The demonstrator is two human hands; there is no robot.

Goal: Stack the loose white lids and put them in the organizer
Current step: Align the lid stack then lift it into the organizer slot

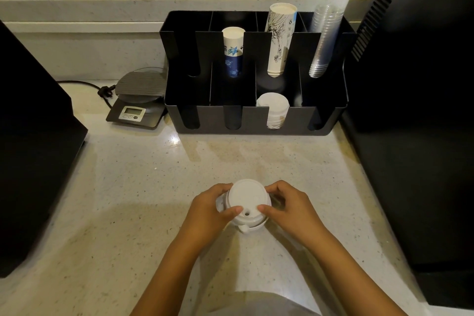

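Lid stack (247, 202) clasped between both hands' grip.

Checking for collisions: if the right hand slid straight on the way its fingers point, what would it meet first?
The right hand points leftward at the stack of white lids it already grips; beyond that sits the left hand.

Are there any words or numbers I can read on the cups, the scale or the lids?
Nothing reads clearly.
Blue and white paper cups: blue print and a star-like logo, too blurred to read.
Tall white paper cups: line drawing and small marks, too small to read.
Scale: display blank, button labels too small.
White lids in both hands: no print visible.
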